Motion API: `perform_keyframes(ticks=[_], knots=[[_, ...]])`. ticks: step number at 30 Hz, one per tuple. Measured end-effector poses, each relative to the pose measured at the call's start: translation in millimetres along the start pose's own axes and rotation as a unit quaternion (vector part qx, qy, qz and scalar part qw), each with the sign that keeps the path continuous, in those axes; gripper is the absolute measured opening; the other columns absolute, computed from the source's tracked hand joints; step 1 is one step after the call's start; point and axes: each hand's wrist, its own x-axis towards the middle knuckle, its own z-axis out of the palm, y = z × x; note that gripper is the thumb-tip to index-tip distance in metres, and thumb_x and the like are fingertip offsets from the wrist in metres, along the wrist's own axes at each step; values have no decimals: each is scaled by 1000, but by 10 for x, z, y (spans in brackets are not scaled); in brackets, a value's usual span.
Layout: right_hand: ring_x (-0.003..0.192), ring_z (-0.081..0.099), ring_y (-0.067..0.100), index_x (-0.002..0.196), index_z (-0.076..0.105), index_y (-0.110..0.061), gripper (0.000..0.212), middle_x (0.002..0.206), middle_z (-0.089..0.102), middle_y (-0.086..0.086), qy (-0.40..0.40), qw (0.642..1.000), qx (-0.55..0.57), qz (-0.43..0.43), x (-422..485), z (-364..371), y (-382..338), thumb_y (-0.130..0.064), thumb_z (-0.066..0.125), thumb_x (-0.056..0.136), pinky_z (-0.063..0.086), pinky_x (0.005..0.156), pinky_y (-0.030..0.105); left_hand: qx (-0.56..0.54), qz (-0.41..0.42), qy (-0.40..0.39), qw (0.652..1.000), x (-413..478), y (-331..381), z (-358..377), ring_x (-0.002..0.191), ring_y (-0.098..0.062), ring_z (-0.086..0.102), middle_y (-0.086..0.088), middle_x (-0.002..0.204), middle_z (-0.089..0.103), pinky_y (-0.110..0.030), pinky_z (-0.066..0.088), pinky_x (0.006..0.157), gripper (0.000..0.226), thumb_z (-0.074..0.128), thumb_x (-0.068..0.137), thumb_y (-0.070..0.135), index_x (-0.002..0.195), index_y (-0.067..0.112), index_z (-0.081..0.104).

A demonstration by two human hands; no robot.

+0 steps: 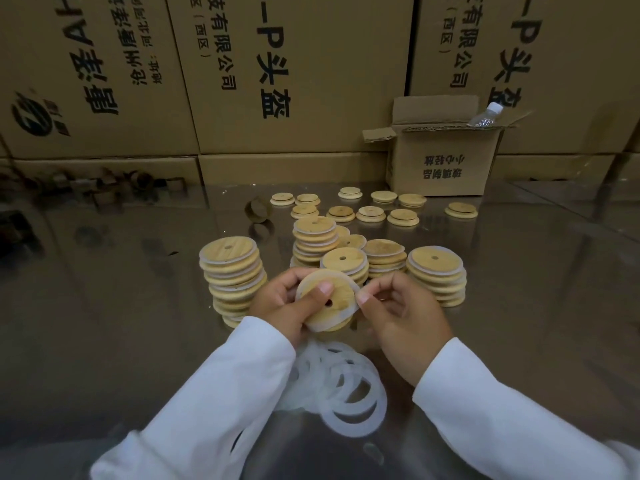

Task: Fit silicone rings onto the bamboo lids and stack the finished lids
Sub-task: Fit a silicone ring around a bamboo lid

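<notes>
Bamboo lid [343, 295], translucent ring at its edge: held at centre, left hand [277, 306] gripping it, thumb on its face; right hand [405, 317] pinching its 3 o'clock rim. Loose silicone rings [349, 393] at 6 o'clock; stacked lids [230, 268] at 12.

Silicone rings [346, 426] partly under the left sleeve [207, 393]; far-left clutter [104, 188] blurred
</notes>
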Motion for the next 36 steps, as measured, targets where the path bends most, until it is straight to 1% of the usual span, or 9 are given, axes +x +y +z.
perform_keyframes(ticks=[6,9,14,17,20,24,29,33,36], knots=[[71,61,0,77,61,-22,7,73,65,-10,25,997,-41,-59,-45,15,-1,-18,66,81,51,68,18,-30,-19,-1,999,16,13,-3,64,-12,67,-2,68,71,-27,57,57,23,63,63,12,86,8,63],[69,60,-1,71,61,-24,15,70,65,-11,59,996,-35,-62,-15,-18,18,-13,66,81,47,62,9,-32,-49,-26,998,7,13,-2,63,-14,67,-4,69,71,-26,55,54,17,61,71,-1,87,6,62],[74,58,-2,71,58,-28,19,75,63,-14,58,993,-76,-69,-5,-26,36,-16,64,83,42,63,2,87,-26,-52,994,-27,-23,10,74,-20,66,-3,75,71,-33,55,71,14,65,77,0,84,12,65],[76,59,1,72,57,-29,18,78,63,-13,44,995,-81,-49,18,-20,42,-17,63,85,45,64,6,113,-6,-49,992,-30,-22,5,69,-17,65,-1,71,70,-29,55,63,10,62,80,3,82,12,64],[78,63,13,73,59,-19,15,82,65,-2,35,998,-6,48,70,-10,43,-14,62,86,55,69,30,137,2,-52,989,-34,-13,11,72,-21,62,-5,75,67,-34,53,65,9,58,84,3,85,11,61],[76,64,19,75,57,-10,14,88,63,8,24,988,87,128,89,-1,43,-8,58,88,57,55,28,154,-2,-54,987,-41,-3,33,76,-24,60,-9,80,64,-39,52,72,10,56,87,3,87,12,60],[82,63,20,76,52,-9,15,92,58,7,18,991,72,113,60,4,56,-5,53,90,58,54,26,151,-10,-53,987,-37,20,22,80,-26,61,-10,82,65,-44,51,79,11,55,86,3,88,12,61],[85,59,12,76,54,-19,15,86,60,-4,30,998,-39,34,45,-22,42,-13,57,89,54,75,33,129,-21,-46,990,-42,15,26,81,-27,62,-11,82,65,-44,53,77,9,55,87,4,88,11,61],[76,60,2,76,56,-24,12,81,62,-12,24,998,-62,-19,14,-42,15,-20,62,85,48,69,17,89,-28,-20,995,-31,16,25,73,-23,63,-8,75,66,-36,56,66,11,56,85,1,83,11,62]])
